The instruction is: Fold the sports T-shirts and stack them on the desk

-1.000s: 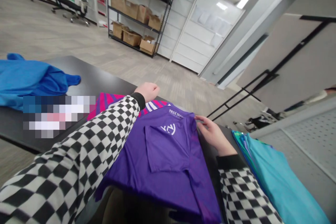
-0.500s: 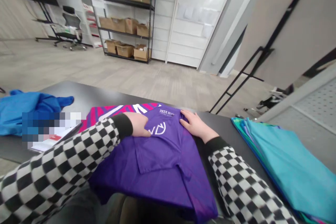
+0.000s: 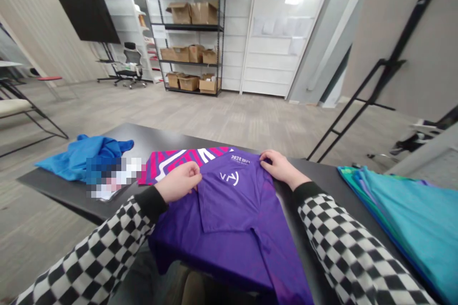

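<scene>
A purple long-sleeved shirt (image 3: 229, 209) lies on the black table, with white print on its chest and its near end hanging over the edge. One part is folded across the front. A pink, purple and white patterned part (image 3: 179, 159) shows at its far left. My left hand (image 3: 181, 181) pinches the fabric at the left edge of the folded part. At the far right shoulder, my right hand (image 3: 281, 167) has its fingers curled on the shirt's edge; the thumb is partly hidden.
The black table (image 3: 138, 136) also bears a crumpled blue garment (image 3: 82, 152) and a blurred-out white packet (image 3: 123, 178) at left. A stack of teal and green garments (image 3: 408, 219) lies at right. Beyond stand a shelf with cardboard boxes (image 3: 189, 83) and a board on a black stand (image 3: 358, 102).
The camera view has tilted up and turned left. My left hand has shifted from the printed chest to the folded part's left edge and closed there. My right hand stays at the shoulder.
</scene>
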The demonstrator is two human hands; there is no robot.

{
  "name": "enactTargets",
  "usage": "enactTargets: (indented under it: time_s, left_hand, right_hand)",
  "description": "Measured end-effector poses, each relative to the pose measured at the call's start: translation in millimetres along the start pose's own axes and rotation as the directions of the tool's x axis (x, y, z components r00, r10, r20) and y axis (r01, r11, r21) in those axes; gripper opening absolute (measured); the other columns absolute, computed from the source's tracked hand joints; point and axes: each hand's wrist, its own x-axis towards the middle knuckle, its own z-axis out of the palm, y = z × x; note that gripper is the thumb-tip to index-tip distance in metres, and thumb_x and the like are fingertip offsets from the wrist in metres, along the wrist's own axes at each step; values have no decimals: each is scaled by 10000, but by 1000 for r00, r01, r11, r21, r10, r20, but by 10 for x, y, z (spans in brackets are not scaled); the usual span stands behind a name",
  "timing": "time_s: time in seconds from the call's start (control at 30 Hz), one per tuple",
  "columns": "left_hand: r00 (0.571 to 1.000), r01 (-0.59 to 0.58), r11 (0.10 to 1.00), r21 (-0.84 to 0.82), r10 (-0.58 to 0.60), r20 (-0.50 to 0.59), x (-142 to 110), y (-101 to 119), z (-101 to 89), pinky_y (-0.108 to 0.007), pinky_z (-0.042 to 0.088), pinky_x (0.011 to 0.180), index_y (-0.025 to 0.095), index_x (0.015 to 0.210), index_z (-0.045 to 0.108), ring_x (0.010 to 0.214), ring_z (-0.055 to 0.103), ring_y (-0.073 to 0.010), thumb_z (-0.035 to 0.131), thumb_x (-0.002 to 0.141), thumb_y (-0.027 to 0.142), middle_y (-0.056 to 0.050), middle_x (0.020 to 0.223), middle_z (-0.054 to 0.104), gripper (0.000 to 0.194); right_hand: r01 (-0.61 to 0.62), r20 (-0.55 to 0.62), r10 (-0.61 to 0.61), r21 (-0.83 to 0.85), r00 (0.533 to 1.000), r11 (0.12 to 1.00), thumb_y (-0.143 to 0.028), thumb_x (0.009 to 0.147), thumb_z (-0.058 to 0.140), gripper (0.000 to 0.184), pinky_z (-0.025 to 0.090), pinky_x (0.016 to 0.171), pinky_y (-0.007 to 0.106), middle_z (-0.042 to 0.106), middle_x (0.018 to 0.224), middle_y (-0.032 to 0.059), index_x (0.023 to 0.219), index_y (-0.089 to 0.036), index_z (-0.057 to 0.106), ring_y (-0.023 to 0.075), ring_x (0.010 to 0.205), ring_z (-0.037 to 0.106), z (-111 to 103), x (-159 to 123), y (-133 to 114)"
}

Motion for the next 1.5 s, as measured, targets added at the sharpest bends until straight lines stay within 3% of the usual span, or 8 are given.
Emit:
enactTargets:
  time_s: [0.2,0.47,0.63,0.8,1.0,1.13,1.3,1.5]
  left_hand:
    - [978,146,941,-305,-184,-99,23,32,-2,-261,570,546,222,1166,557,482,600,-148,675,873,265,117,574,534,318]
    - [972,190,953,236,-149,-181,23,-149,-84,-276,460,510,178,1416,601,492,661,-213,496,1065,257,31,610,661,375]
    - [966,115,779,616,58,-254,50,-187,-9,-365,583,898,153,1382,665,1033,818,-308,484,1083,222,-127,1012,818,356]
    - [951,131,644,754,135,-280,-146,55,129,-408,582,925,149,1385,663,1096,795,-337,411,1118,258,-198,1213,794,383]
    - [976,-195,921,338,216,-28,-1289,424,789,-304,456,673,244,832,669,708,658,-203,526,1118,463,-18,755,690,387]
    - [961,18,1000,20,-22,274,-1961,267,1360,-306,448,619,244,730,681,667,639,-203,602,1085,550,-25,687,673,476]
    - [990,107,931,-350,-69,121,-2125,-60,1876,-384,559,1132,263,1288,800,1246,740,-289,758,1026,467,-116,1304,808,334]
    - [981,183,841,-509,-124,149,-2041,-49,2181,-429,581,1105,209,1194,824,1144,759,-292,800,988,500,-129,1198,822,358]
  right_hand:
    - [-47,-51,49,45,997,998,-228,999,682,70,589,1022,440,833,1109,82,962,-255,735,289,1076,778,18,-26,-15]
    - [-87,-114,86,-6,990,996,-218,1038,667,119,578,989,407,835,1060,83,999,-245,777,277,1035,770,20,-29,-5]
    - [-89,-65,83,-94,994,992,-207,1016,707,117,576,1021,425,826,1129,104,1073,-234,805,279,1075,751,53,-15,40]
    - [-71,-159,53,-109,986,991,-275,1076,631,193,562,1085,469,822,1186,129,1127,-223,810,303,1150,736,-9,-45,-116]
    - [157,18,-156,-80,988,984,-274,1056,662,243,558,1133,488,823,1250,111,1231,-236,826,304,1196,741,-45,-121,-394]
    - [175,104,-171,-34,980,984,-320,1076,667,300,559,1176,492,773,1391,136,1316,-223,819,310,1278,730,14,-135,-400]
    - [153,73,-152,-12,986,988,-303,1065,688,283,554,1202,465,783,1378,103,1301,-238,831,287,1298,723,64,-133,-347]
    - [182,84,-180,-16,980,983,-282,1071,681,294,549,1209,461,777,1395,122,1320,-211,821,289,1290,729,63,-131,-325]
